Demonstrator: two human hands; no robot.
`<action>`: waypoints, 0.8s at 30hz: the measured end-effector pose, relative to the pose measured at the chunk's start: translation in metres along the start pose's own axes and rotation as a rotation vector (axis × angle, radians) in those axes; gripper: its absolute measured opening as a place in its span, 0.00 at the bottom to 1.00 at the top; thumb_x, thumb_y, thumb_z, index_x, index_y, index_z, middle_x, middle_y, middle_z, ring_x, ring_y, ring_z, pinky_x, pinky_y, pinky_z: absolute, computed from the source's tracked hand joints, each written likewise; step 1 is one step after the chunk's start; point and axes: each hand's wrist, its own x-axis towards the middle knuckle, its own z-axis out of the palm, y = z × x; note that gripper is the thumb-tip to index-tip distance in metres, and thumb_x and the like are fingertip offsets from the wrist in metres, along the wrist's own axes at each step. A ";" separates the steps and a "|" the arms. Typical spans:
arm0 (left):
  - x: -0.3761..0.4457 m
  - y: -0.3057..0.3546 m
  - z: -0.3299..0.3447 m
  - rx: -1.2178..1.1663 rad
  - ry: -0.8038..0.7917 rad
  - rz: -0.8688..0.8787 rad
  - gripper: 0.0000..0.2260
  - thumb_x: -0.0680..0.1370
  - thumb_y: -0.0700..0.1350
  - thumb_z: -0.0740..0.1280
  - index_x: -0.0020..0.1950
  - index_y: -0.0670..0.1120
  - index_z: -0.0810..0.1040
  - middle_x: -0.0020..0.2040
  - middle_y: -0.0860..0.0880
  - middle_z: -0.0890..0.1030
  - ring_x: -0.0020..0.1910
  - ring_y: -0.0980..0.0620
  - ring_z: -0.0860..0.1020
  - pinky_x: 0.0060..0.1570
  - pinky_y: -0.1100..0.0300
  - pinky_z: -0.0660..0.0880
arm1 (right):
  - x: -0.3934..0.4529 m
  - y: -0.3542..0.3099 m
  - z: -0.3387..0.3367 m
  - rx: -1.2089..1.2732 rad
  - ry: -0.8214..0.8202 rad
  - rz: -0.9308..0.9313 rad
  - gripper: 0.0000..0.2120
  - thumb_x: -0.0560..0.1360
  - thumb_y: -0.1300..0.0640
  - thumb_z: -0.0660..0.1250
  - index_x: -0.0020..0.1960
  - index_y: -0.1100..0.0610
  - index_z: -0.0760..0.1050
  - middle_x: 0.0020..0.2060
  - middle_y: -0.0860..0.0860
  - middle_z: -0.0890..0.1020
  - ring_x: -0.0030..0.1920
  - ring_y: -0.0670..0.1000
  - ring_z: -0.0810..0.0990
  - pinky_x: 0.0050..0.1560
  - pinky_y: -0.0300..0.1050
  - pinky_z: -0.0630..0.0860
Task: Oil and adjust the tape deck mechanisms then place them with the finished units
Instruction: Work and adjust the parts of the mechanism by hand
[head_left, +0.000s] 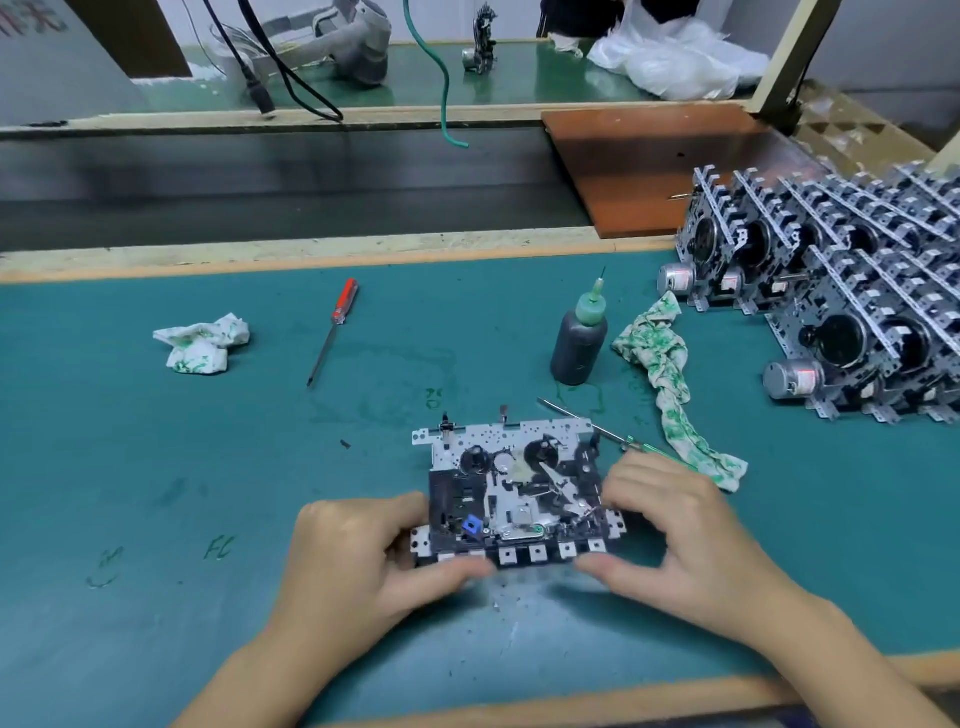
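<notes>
A tape deck mechanism (511, 488), metal plate with black reels and a small blue part, lies flat on the green mat (260, 467) in front of me. My left hand (363, 561) grips its near left corner, thumb under the front edge. My right hand (691, 540) grips the right side, fingers curled over the edge and thumb along the front. A dark oil bottle (579, 343) with a green needle nozzle stands upright behind the mechanism. Rows of stacked mechanisms (841, 306) with motors stand at the right.
A red-handled screwdriver (332, 332) lies at the mat's centre left. A green-handled screwdriver (613, 434) lies just behind my right hand. Stained rags lie at the left (202, 343) and by the bottle (670, 379). A conveyor belt (260, 182) and brown board (665, 166) run behind.
</notes>
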 end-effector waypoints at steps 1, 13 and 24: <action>0.000 0.002 -0.002 -0.099 0.032 -0.056 0.31 0.72 0.73 0.53 0.29 0.46 0.64 0.22 0.46 0.63 0.23 0.53 0.57 0.24 0.66 0.56 | 0.001 -0.004 -0.002 0.130 0.003 0.043 0.21 0.71 0.38 0.64 0.31 0.53 0.65 0.28 0.45 0.65 0.32 0.45 0.64 0.33 0.37 0.61; 0.017 0.010 -0.013 -0.175 0.054 -0.422 0.32 0.71 0.70 0.50 0.28 0.41 0.58 0.21 0.50 0.55 0.24 0.51 0.55 0.28 0.53 0.58 | 0.024 -0.026 0.000 0.635 0.002 0.535 0.31 0.66 0.31 0.58 0.19 0.56 0.70 0.17 0.53 0.71 0.22 0.44 0.67 0.31 0.32 0.65; 0.026 0.013 -0.028 0.303 0.146 -0.268 0.23 0.75 0.64 0.52 0.27 0.51 0.66 0.23 0.55 0.68 0.25 0.52 0.68 0.24 0.61 0.61 | 0.023 -0.015 -0.012 0.465 -0.029 0.490 0.31 0.66 0.29 0.55 0.24 0.57 0.65 0.19 0.53 0.67 0.23 0.44 0.64 0.32 0.41 0.65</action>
